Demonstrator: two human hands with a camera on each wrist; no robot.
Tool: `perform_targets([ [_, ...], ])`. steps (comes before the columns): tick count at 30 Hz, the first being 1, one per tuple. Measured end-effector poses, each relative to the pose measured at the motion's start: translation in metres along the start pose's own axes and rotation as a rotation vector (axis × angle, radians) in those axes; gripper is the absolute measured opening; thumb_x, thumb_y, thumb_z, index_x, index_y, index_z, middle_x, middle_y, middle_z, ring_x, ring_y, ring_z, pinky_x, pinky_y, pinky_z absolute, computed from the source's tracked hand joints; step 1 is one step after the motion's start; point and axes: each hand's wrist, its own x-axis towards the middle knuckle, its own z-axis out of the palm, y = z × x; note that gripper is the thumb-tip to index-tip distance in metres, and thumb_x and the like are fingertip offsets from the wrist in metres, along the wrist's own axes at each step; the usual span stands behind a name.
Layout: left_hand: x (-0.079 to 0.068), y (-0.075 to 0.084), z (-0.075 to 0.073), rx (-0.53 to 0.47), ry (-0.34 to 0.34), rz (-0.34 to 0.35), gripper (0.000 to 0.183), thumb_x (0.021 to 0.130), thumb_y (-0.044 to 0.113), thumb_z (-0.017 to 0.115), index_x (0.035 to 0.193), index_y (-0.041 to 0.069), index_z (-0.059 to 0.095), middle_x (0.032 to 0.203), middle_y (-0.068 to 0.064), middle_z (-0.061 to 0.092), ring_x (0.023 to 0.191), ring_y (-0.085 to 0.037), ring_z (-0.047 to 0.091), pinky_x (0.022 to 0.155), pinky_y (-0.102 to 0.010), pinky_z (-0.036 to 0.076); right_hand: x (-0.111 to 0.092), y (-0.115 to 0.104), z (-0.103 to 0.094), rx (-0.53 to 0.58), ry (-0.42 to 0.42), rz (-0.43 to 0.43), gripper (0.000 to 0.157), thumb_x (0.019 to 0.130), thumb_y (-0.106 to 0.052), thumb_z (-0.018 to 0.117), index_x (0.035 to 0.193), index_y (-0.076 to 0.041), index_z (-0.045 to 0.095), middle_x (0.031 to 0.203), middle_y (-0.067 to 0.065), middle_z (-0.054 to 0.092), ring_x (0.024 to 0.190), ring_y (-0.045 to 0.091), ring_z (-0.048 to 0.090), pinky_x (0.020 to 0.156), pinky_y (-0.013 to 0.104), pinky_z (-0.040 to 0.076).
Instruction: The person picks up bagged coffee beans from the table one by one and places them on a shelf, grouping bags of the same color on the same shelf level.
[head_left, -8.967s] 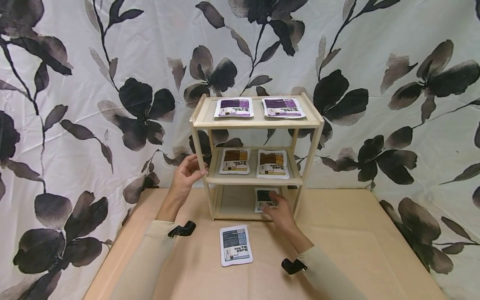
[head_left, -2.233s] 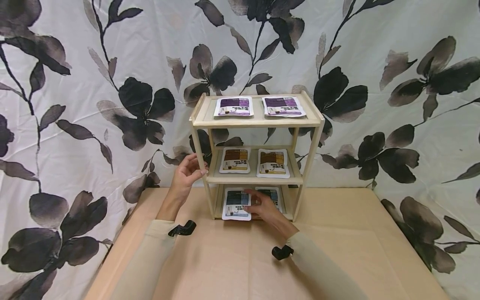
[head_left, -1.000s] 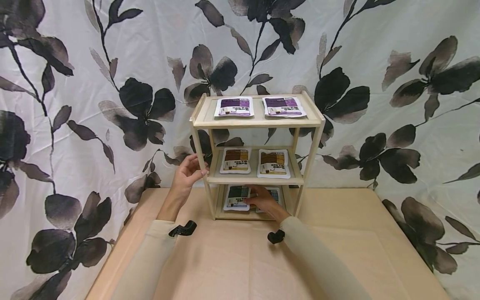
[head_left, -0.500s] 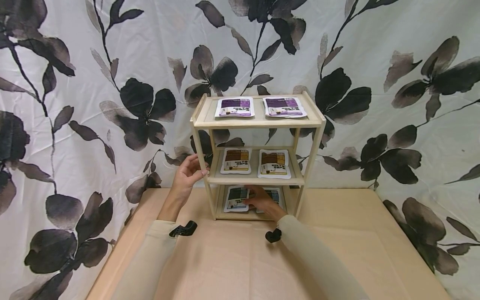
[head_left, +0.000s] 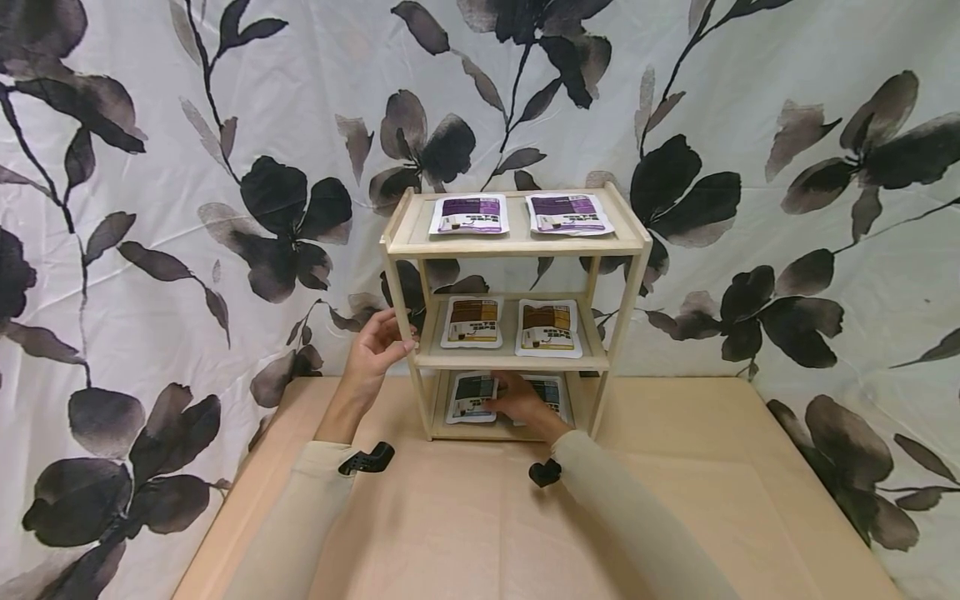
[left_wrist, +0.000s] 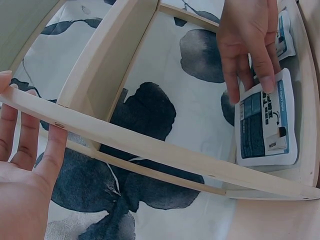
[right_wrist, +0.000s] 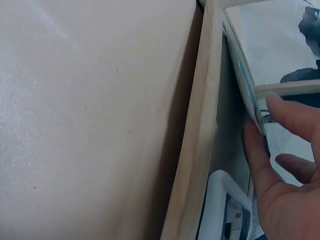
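In the head view, my left hand [head_left: 375, 346] grips the front left post of a small three-tier wooden shelf [head_left: 510, 364]. The left wrist view shows its fingers behind that post [left_wrist: 150, 142] and the thumb in front. My right hand [head_left: 525, 406] reaches into the bottom tier, at the right edge of a white and blue-green sachet [head_left: 471, 398]. Its thumb [left_wrist: 265, 75] touches that edge, with the other fingers spread and loosely bent in the right wrist view. A second blue-green sachet [head_left: 553, 392] lies to the right, partly hidden by the hand.
Two purple sachets [head_left: 470, 214] lie on the top tier and two brown ones [head_left: 547, 327] on the middle tier. The middle board [head_left: 510, 364] is close above my right hand. Behind the shelf hangs a floral cloth [head_left: 315, 100]; a beige table [head_left: 675, 500] is underneath.
The left sachet came off the table into the bottom tier, first jutting over the front edge, then pushed back inside. Over the last half second it barely shifts left. The left hand stays put.
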Motion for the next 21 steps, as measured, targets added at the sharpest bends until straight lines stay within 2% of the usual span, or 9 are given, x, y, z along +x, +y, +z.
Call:
perform_targets([
  [5,0.0,0.0,0.001,-0.003,0.002,0.0,0.048,0.091,-0.01,0.065,0.13,0.018,0.061,0.106,-0.001,0.068,0.1,-0.016,0.065,0.087,-0.026,0.055,-0.004,-0.004,0.001,-0.086,0.021,0.017,0.074,0.089,-0.012,0.078,0.152,-0.004,0.042,0.148,0.022,0.048,0.119,0.034,0.055,0.1,0.048,0.048],
  [9,0.0,-0.001,0.0,-0.005,-0.002,0.005,0.046,0.091,-0.01,0.065,0.131,0.013,0.061,0.106,-0.002,0.068,0.1,-0.017,0.064,0.088,-0.027,0.055,-0.007,-0.009,0.0,-0.107,0.024,0.02,0.073,0.088,-0.01,0.079,0.152,-0.004,0.043,0.148,0.023,0.049,0.128,0.037,0.053,0.098,0.047,0.05],
  [13,0.001,-0.002,-0.001,-0.004,-0.006,0.009,0.046,0.092,-0.01,0.065,0.131,0.012,0.06,0.106,0.001,0.068,0.1,-0.018,0.063,0.089,-0.027,0.055,-0.01,-0.014,-0.003,-0.121,0.01,0.017,0.072,0.089,-0.009,0.078,0.152,-0.003,0.043,0.128,0.025,0.057,0.104,0.038,0.06,0.08,0.041,0.052],
  [16,0.002,-0.002,-0.001,-0.005,-0.009,0.007,0.047,0.091,-0.011,0.065,0.13,0.017,0.062,0.106,0.003,0.068,0.101,-0.019,0.063,0.089,-0.027,0.055,-0.014,-0.017,-0.004,-0.123,-0.004,-0.001,0.07,0.089,-0.009,0.077,0.15,-0.001,0.044,0.124,0.026,0.058,0.099,0.036,0.061,0.074,0.038,0.051],
  [21,0.002,-0.001,-0.001,-0.012,-0.006,0.002,0.048,0.091,-0.01,0.065,0.129,0.019,0.062,0.106,0.002,0.068,0.101,-0.021,0.063,0.088,-0.026,0.055,-0.024,-0.019,-0.006,-0.112,-0.034,-0.047,0.066,0.089,-0.013,0.077,0.146,0.001,0.047,0.139,0.025,0.054,0.118,0.036,0.061,0.079,0.039,0.056],
])
